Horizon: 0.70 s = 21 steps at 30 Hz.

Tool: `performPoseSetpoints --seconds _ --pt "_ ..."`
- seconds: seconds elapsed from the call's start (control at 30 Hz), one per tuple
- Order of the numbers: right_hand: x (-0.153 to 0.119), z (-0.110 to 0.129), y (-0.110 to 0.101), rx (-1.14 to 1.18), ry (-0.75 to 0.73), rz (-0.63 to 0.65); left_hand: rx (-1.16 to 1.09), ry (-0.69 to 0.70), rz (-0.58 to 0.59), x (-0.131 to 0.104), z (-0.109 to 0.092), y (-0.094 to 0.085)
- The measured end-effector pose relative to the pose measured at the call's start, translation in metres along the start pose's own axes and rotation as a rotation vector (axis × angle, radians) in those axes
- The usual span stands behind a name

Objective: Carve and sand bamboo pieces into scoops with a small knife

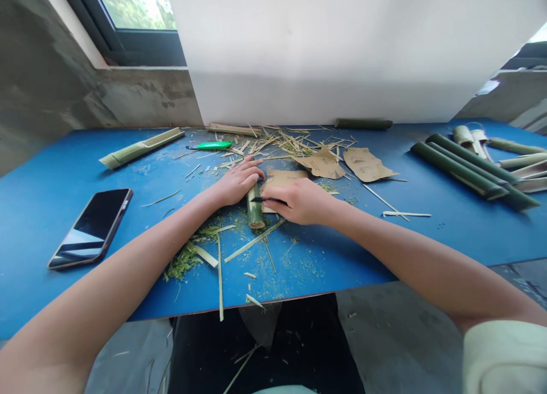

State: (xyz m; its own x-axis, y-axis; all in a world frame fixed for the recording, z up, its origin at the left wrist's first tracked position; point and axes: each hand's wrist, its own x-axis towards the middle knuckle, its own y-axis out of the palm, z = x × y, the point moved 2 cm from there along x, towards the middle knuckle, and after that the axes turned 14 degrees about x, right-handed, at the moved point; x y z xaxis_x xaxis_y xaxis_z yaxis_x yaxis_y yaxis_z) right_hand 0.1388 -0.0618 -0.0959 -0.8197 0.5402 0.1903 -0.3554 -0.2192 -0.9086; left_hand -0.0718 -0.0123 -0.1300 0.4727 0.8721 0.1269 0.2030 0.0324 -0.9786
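A short green bamboo piece (255, 211) lies on the blue table, its cut end toward me. My left hand (240, 180) is wrapped over its far part and holds it down. In my right hand (299, 201) is a dark, thin-bladed tool (257, 199), its blade resting across the bamboo. The tool's handle is mostly hidden in my fist. Brown sandpaper (284, 177) lies partly beneath my right hand. Green shavings (183, 262) and pale bamboo strips (252, 242) are scattered around the piece.
The blue table (342, 263) holds a phone (92, 228) at left and a green cutter (213, 146) behind my left hand. Split bamboo (143, 147) lies back left, more bamboo pieces (457, 169) at right. Two sandpaper sheets (368, 165) and a strip pile (290, 143) lie toward the back.
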Motion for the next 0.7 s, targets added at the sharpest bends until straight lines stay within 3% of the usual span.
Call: performPoseSetpoints --seconds 0.17,0.5,0.7 --pt "0.007 -0.004 0.003 -0.059 0.087 -0.002 0.008 -0.008 0.004 0.001 -0.003 0.000" --pt "-0.007 0.014 0.003 -0.031 -0.112 0.131 0.021 -0.028 -0.004 -0.004 0.000 -0.001" --pt "0.000 0.006 0.001 -0.022 -0.015 0.010 0.008 -0.033 -0.006 -0.002 0.000 0.001"
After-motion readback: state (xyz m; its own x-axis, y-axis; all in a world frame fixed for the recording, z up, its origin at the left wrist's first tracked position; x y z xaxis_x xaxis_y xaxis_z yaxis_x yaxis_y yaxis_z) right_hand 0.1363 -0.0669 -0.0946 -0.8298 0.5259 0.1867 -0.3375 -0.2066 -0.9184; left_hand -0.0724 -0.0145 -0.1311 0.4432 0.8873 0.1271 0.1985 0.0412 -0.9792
